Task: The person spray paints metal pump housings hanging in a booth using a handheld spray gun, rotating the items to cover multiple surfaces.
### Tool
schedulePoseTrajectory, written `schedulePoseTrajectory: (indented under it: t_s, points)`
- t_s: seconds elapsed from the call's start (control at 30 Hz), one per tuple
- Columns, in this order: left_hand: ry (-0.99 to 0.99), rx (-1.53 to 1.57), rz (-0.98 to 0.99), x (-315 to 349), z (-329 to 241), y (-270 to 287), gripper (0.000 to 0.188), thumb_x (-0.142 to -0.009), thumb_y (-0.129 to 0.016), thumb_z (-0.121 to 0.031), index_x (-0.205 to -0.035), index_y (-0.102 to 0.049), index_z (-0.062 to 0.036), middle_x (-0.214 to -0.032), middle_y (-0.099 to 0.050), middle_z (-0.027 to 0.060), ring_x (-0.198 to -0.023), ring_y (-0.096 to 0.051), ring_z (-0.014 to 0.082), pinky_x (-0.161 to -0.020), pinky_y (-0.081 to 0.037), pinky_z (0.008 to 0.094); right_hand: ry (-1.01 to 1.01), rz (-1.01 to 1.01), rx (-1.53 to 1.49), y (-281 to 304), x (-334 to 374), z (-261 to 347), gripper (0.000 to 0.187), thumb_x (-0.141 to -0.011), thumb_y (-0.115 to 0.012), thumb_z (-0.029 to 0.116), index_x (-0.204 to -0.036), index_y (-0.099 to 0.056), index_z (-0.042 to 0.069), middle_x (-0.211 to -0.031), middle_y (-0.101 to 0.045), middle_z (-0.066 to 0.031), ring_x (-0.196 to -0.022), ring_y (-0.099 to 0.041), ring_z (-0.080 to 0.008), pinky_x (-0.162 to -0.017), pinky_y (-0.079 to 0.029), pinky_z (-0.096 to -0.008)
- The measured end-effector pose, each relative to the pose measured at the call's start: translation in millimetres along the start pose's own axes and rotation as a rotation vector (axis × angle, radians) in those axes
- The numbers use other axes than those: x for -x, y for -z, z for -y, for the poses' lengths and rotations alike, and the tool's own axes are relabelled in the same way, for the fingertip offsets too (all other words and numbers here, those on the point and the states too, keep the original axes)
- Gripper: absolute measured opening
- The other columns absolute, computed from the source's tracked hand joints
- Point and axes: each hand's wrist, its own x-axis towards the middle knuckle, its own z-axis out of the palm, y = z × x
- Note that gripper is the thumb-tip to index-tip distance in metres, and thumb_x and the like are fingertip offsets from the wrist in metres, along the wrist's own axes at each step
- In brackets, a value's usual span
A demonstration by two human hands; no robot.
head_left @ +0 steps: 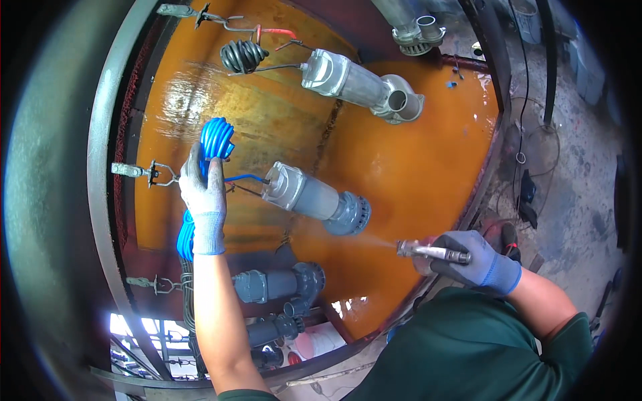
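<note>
My left hand (202, 190), in a grey and white work glove, is closed around the lower part of a coiled blue cable (217, 138). The cable runs to a hanging submersible pump (309, 196) with a bare grey motor body and a blue-grey lower end. My right hand (478, 259), in a blue and grey glove, grips a spray gun (428, 251). From its nozzle a pale mist reaches left toward the pump's lower end; gun and pump stay apart. Part of the gun is hidden behind my fingers.
A bare silver pump (361, 87) with a black cable coil (243, 57) hangs farther off. Nearer, blue-grey pumps (274, 283) hang beside my left forearm. Metal hooks (160, 172) line the dark frame at left. Orange-coated booth walls (401, 174) stand behind; a hose lies on the concrete floor (568, 180).
</note>
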Motion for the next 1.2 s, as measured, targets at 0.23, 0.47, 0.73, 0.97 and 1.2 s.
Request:
schedulePoseTrajectory:
  t_s: [0.23,0.47,0.73,0.97,1.2]
  points:
    - [-0.007,0.025,0.014,-3,0,0,0.054,-0.105,-0.069,-0.024,-0.152,-0.06,-0.0004,-0.142,-0.064,0.0249,-0.129,-0.063,0.0384,-0.111,-0.048,0.0464,-0.018,0.003,-0.03,7,11,-10,0.019,-0.093,-0.08,0.01,-0.109,-0.073,0.003,-0.088,-0.076,-0.0096,-0.082,-0.076,-0.0163,-0.073,-0.058,-0.0343]
    - [-0.013,0.06,0.008,-6,6,-1,0.056,-0.106,-0.068,-0.022,-0.155,-0.056,0.0022,-0.141,-0.064,0.0252,-0.128,-0.063,0.0371,-0.112,-0.047,0.0454,-0.138,-0.21,-0.134,1,18,-34,0.013,-0.095,-0.079,0.011,-0.101,-0.072,0.003,-0.088,-0.077,-0.0123,-0.083,-0.077,-0.0193,-0.074,-0.058,-0.0352]
    - [0.045,0.204,0.005,-4,3,-2,0.056,-0.108,-0.067,-0.02,-0.156,-0.053,0.0055,-0.146,-0.061,0.0244,-0.133,-0.062,0.0325,-0.115,-0.046,0.0419,-0.301,-0.229,-0.146,4,23,-58,0.019,-0.095,-0.08,0.018,-0.098,-0.07,0.002,-0.082,-0.073,-0.0138,-0.075,-0.074,-0.0242,-0.069,-0.056,-0.037]
    - [0.049,0.237,0.015,-3,14,-2,0.058,-0.108,-0.066,-0.016,-0.157,-0.049,0.0092,-0.153,-0.056,0.0243,-0.138,-0.059,0.0308,-0.119,-0.043,0.0416,-0.286,-0.145,-0.093,3,21,-76,0.021,-0.098,-0.08,0.02,-0.102,-0.071,0.002,-0.086,-0.075,-0.0116,-0.08,-0.074,-0.0165,-0.074,-0.058,-0.0352]
    - [0.111,0.321,0.033,3,9,0,0.059,-0.109,-0.064,-0.013,-0.16,-0.045,0.0084,-0.156,-0.054,0.0226,-0.139,-0.057,0.0276,-0.12,-0.043,0.0401,-0.133,0.052,-0.049,11,9,-91,0.022,-0.098,-0.08,0.022,-0.106,-0.073,0.003,-0.09,-0.077,-0.0127,-0.082,-0.077,-0.0199,-0.076,-0.06,-0.0371]
